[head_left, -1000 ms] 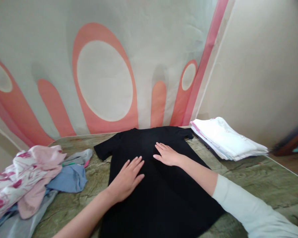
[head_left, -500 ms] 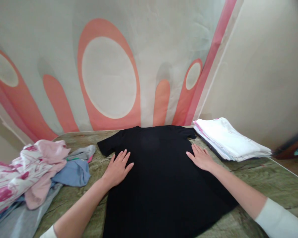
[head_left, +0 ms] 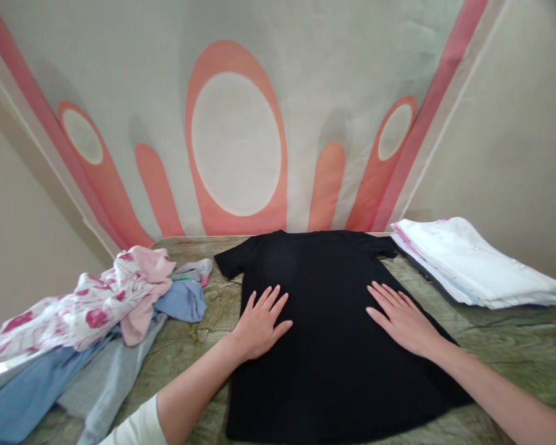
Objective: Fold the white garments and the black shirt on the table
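Observation:
A black T-shirt lies spread out on the table, its neckline toward the wall and its hem toward me. My left hand rests palm down on the shirt's left side, below the sleeve, with the fingers spread. On the right side of the shirt, my right hand lies flat with its fingers stretched out. Neither hand grips the cloth. The shirt's surface looks mostly smooth, and both short sleeves stick out at the far end.
To the left is a loose heap of clothes, with a white and pink patterned garment, a blue one and grey ones. A stack of folded clothes sits at the right. Behind the wood-patterned table rises a painted wall.
The view has turned left, so everything appears further right. Both hands have slid down the shirt toward me, staying flat on it. The hem now shows near the bottom edge.

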`<state>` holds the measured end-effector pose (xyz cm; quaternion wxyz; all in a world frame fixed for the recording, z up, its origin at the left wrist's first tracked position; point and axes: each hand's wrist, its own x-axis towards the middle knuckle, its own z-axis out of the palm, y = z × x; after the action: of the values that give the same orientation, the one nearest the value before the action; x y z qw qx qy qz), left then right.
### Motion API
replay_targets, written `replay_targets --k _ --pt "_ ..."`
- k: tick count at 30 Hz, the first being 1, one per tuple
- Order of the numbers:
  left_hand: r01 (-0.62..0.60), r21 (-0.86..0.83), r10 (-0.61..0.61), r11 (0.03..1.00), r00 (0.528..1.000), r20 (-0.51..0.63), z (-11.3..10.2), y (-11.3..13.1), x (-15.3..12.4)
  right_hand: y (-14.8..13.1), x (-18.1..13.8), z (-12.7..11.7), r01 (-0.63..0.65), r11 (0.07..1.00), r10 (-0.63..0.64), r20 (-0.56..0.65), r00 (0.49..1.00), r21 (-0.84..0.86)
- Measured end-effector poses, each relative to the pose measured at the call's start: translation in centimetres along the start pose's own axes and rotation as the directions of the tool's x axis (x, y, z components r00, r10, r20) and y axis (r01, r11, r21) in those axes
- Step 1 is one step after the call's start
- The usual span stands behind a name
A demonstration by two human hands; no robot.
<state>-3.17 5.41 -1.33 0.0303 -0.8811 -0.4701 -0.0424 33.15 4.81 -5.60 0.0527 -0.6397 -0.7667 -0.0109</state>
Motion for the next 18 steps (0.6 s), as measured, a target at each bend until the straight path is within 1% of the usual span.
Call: replay_targets --k 3,5,7,9,12,14,18 --pt "-0.013 -0.012 0.013 1.0 1.0 0.002 0.0 -0.5 0.0 3.9 -2.6 0.7 -0.077 0.997 0.076 -0.025 0.997 -0.019" --pt "-0.024 -0.019 0.024 1.0 1.0 0.005 0.0 -0.8 -0.1 6.1 -4.2 1.1 -0.106 0.994 0.106 -0.036 0.994 -0.021" --pt "-0.024 -0.025 0.025 0.999 1.0 0.008 -0.1 -0.9 -0.6 7.6 -5.4 1.4 -0.117 0.993 0.116 -0.039 0.992 -0.021" --pt "-0.036 -0.042 0.036 0.998 0.999 0.016 -0.4 -0.6 -1.5 8.3 -6.1 1.4 -0.133 0.991 0.131 -0.054 0.99 -0.029" --pt "-0.117 -0.101 0.123 0.988 0.991 0.058 -1.3 0.6 -3.4 7.6 -6.6 0.7 -0.141 0.989 0.134 -0.114 0.984 -0.054" --pt "-0.17 -0.148 0.185 0.974 0.978 0.096 -2.1 1.7 -4.7 6.2 -6.6 0.0 -0.102 0.994 0.096 -0.124 0.988 -0.044" --pt "-0.219 -0.23 0.255 0.948 0.957 0.14 -3.7 3.4 -6.4 3.7 -6.5 -1.4 -0.016 0.998 0.018 -0.024 1.0 0.068"
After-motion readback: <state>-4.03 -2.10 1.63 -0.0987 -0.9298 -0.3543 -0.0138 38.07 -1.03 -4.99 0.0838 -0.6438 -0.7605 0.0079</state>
